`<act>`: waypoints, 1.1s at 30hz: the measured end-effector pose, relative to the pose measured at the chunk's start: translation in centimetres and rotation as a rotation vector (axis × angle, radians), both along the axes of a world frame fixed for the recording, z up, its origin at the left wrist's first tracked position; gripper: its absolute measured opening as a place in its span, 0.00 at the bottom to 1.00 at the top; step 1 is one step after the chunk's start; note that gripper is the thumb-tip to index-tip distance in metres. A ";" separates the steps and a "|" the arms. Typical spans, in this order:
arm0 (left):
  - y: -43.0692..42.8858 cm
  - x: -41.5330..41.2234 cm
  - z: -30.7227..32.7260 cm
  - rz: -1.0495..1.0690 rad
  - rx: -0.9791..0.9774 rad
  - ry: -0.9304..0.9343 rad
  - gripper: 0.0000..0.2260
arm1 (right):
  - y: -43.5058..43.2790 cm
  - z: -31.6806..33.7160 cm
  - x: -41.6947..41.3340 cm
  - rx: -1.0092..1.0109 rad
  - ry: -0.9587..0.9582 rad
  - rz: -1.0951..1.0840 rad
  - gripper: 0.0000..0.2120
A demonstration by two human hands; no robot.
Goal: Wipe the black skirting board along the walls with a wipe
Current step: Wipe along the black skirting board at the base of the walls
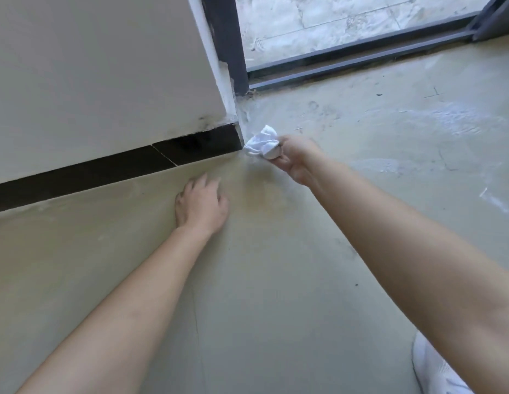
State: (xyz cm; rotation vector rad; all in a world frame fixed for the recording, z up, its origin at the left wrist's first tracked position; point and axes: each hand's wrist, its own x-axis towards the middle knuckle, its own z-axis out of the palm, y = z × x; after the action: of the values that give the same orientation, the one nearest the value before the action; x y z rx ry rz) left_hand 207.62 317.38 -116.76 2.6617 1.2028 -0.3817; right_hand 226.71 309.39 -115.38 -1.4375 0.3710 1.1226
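Forearms reach in from the near edge, both bare, and a white shoe [435,371] shows below the right arm, well back from the hand. Left hand [200,204] lies palm down on the floor [276,280], fingers spread apart and holding nothing, just short of the skirting [105,172]. Right hand [294,160] sits ahead and to the right of the left one, fingers closed around a crumpled white wipe [261,142]. Wipe sticks out past the fingers toward the left and touches the end of the skirting at the wall corner. Skirting runs away from that hand to the left along the foot of the wall [91,66], a thin pale crack crossing it a little way beyond the left hand's fingertips. Above the right hand a dark door frame [230,44] rises from the corner, and its track [361,64] stretches off to the right, with pale tiles [332,21] farther out beyond it.
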 end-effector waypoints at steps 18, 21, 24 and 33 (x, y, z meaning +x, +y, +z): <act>-0.4 3.9 0.3 0.023 0.029 0.134 0.22 | 2.6 -1.3 1.2 -0.005 -0.324 0.461 0.13; 0.5 3.6 0.8 0.020 -0.104 0.177 0.29 | 4.0 0.8 1.3 0.041 -0.320 0.512 0.09; 0.8 3.1 0.9 0.014 -0.166 0.185 0.35 | 3.8 2.6 5.0 0.262 -0.030 0.073 0.10; 0.6 2.8 1.0 -0.007 -0.156 0.184 0.51 | 4.8 0.4 2.1 -0.118 -0.579 0.696 0.12</act>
State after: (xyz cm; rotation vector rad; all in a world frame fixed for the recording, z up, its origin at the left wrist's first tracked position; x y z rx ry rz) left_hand 210.39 317.97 -115.75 2.5427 1.1600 -0.7052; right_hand 228.81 314.23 -115.02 -1.9866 -0.5200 1.1542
